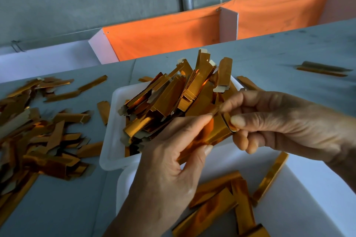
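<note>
My left hand (169, 161) and my right hand (279, 121) both hold one shiny gold-orange cardboard box blank (213, 134) above the trays. The left thumb and fingers pinch its long body. The right thumb and forefinger pinch its end flap. Behind the hands a white tray (113, 121) is heaped with several flat gold blanks (173, 94). Under the hands a second white tray (300, 184) holds several folded gold boxes (221, 202).
A loose pile of gold blanks (34, 136) covers the grey table (289, 54) at the left. A few more gold pieces (323, 68) lie at the far right. Orange cloth bins with white dividers (163, 38) line the table's far edge, below a concrete wall.
</note>
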A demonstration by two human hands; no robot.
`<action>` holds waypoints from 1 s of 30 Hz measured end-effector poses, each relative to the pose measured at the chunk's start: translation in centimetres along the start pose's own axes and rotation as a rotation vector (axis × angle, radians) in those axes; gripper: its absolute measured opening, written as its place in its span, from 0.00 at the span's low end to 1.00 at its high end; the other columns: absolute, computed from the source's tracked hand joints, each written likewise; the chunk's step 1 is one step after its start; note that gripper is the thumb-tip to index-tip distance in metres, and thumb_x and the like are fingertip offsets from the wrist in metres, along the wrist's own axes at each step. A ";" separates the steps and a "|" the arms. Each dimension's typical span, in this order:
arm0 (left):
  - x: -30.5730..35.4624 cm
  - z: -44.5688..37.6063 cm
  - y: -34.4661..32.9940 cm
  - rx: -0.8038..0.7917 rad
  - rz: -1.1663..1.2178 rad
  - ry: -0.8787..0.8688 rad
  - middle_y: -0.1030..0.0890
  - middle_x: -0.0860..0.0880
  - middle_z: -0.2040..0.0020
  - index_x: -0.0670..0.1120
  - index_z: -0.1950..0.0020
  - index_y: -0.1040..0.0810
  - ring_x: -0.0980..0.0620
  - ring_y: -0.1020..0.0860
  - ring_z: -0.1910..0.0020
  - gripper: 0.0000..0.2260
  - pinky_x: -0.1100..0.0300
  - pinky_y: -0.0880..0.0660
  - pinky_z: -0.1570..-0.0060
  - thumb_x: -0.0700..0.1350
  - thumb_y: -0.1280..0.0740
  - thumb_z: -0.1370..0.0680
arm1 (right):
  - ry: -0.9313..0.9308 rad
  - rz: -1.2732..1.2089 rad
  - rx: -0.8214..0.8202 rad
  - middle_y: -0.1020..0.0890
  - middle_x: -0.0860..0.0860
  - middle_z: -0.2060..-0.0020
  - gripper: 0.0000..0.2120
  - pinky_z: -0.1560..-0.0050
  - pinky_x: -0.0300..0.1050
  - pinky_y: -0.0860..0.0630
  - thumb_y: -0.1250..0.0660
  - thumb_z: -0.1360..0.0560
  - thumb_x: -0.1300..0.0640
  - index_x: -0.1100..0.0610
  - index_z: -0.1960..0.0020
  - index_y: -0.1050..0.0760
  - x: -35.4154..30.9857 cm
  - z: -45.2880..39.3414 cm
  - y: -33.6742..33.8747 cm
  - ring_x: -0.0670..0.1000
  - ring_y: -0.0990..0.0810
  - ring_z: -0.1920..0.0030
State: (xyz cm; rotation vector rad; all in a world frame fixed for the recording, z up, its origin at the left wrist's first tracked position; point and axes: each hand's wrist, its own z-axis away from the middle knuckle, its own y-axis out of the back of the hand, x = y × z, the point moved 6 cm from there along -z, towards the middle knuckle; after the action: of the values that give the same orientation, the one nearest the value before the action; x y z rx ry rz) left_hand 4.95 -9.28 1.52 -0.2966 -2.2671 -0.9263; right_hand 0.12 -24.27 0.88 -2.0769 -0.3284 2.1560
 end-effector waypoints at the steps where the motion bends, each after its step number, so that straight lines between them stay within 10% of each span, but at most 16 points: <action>1: 0.1 0.0 -0.1 -0.010 -0.010 -0.010 0.23 0.60 0.42 0.47 0.35 0.24 0.67 0.27 0.41 0.20 0.79 0.31 0.49 0.39 0.33 0.27 | 0.000 0.020 -0.005 0.19 0.54 0.69 0.10 0.70 0.37 0.22 0.29 0.35 0.61 0.55 0.55 0.17 0.0 0.0 0.1 0.49 0.18 0.69; 30: 0.1 0.0 -0.9 -0.150 -0.108 -0.031 0.25 0.52 0.38 0.44 0.30 0.30 0.61 0.28 0.39 0.20 0.75 0.32 0.44 0.39 0.38 0.22 | 0.013 0.087 -0.023 0.21 0.52 0.69 0.07 0.70 0.36 0.24 0.27 0.34 0.60 0.57 0.57 0.21 0.5 0.0 0.9 0.47 0.21 0.70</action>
State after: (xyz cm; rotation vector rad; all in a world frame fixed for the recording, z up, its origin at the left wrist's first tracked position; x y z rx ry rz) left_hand 4.47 -9.91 1.05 -0.2575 -2.2638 -1.1578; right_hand 0.11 -25.04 0.13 -2.1551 -0.2667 2.1959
